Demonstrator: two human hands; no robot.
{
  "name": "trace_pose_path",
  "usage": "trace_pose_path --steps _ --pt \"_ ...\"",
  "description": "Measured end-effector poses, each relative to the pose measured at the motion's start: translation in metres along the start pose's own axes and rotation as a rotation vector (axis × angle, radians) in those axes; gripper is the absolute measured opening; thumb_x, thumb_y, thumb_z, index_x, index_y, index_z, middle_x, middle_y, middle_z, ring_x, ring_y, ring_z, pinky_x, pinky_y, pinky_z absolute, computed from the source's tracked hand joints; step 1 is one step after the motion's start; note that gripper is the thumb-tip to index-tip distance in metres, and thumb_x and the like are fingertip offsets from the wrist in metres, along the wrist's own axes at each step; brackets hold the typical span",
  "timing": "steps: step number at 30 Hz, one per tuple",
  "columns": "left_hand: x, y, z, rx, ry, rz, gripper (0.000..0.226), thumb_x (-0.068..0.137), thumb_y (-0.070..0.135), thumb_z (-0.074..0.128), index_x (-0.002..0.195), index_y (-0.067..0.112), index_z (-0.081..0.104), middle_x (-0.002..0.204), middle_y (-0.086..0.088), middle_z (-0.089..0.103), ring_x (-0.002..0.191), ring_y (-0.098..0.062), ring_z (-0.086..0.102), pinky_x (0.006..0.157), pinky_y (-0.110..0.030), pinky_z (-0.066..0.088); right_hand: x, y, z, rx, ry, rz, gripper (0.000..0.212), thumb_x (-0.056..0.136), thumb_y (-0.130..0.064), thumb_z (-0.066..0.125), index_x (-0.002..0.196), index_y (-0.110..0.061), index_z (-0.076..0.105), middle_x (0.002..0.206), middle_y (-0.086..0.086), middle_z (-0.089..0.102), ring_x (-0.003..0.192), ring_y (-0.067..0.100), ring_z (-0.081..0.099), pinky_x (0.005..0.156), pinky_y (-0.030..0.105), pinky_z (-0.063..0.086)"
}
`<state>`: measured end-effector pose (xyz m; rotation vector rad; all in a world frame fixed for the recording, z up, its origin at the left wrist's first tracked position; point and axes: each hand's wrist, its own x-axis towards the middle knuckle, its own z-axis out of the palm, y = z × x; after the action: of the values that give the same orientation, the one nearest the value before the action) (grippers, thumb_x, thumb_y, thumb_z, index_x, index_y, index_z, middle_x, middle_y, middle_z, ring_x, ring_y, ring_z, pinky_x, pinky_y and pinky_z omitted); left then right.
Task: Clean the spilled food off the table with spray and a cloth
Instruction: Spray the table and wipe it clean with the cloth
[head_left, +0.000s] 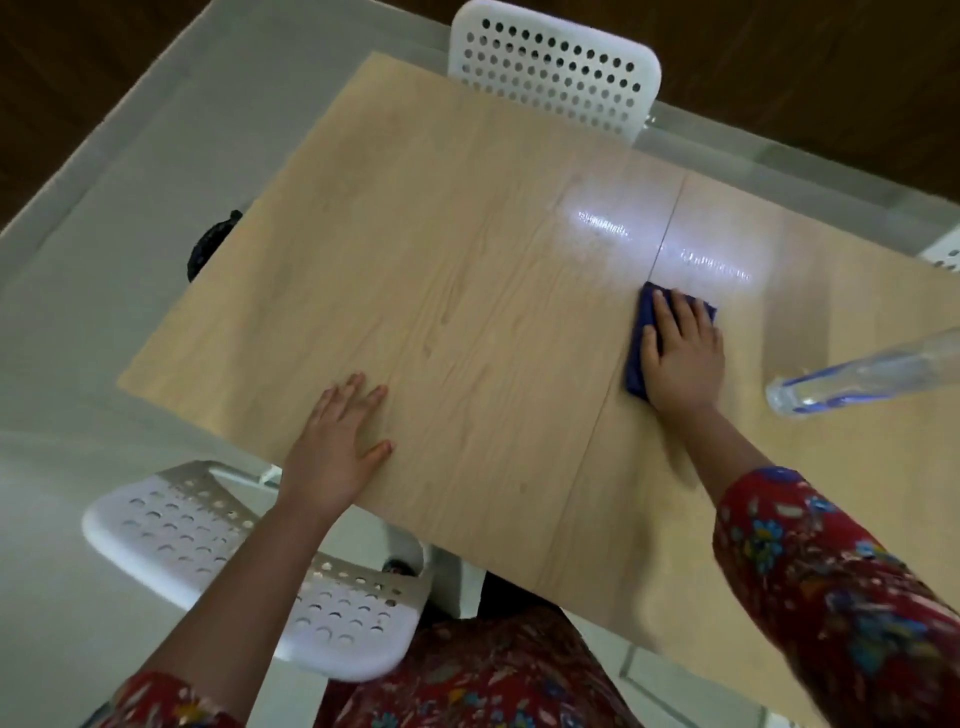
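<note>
A dark blue cloth lies flat on the light wooden table, right of the table's centre seam. My right hand presses on it with straight, spread fingers. Just beyond the cloth the tabletop shines wet, with droplets catching the light. My left hand rests flat on the table near its front left edge, fingers straight. A clear spray bottle stands at the right, its top running out of view. I see no food on the table.
A white perforated chair stands at the far side of the table. Another white perforated chair is at the near left, beside my legs. A dark object pokes out past the table's left edge. A pale floor surrounds the table.
</note>
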<state>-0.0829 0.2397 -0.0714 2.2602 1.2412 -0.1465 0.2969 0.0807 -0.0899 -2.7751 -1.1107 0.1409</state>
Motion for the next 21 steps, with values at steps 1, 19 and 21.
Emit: trace_pose_path --steps 1,19,21 --pt "-0.001 0.001 -0.001 0.006 -0.003 0.005 0.069 0.091 0.039 0.061 0.15 0.034 0.026 0.161 0.011 0.01 0.149 -0.018 0.007 0.118 -0.037 0.016 -0.012 0.004 0.003 -0.008 0.026 0.057 0.06 0.096 -0.044 0.017 0.151 -0.025 0.031 0.155 0.003 0.034 0.145 0.024 0.025 0.116 0.045 0.023" --pt "-0.062 -0.008 0.006 -0.049 0.041 0.247 0.052 0.095 0.015 0.054 0.146 0.019 0.041 0.154 0.004 0.035 0.14 -0.018 0.034 0.113 -0.032 0.026 -0.181 -0.071 0.035 -0.031 0.031 -0.235 0.053 0.096 -0.042 0.035 0.148 -0.031 0.036 0.152 -0.003 0.039 0.144 0.022 0.029 0.114 0.048 0.026" --pt "-0.063 -0.002 0.011 0.044 -0.023 0.349 0.056 0.095 0.019 0.053 0.148 0.022 0.036 0.156 0.006 0.03 0.143 -0.017 0.029 0.117 -0.036 0.023 -0.183 -0.011 0.021 -0.056 0.073 0.071 0.055 0.096 -0.041 0.029 0.149 -0.028 0.034 0.152 0.002 0.039 0.143 0.028 0.029 0.112 0.049 0.027"
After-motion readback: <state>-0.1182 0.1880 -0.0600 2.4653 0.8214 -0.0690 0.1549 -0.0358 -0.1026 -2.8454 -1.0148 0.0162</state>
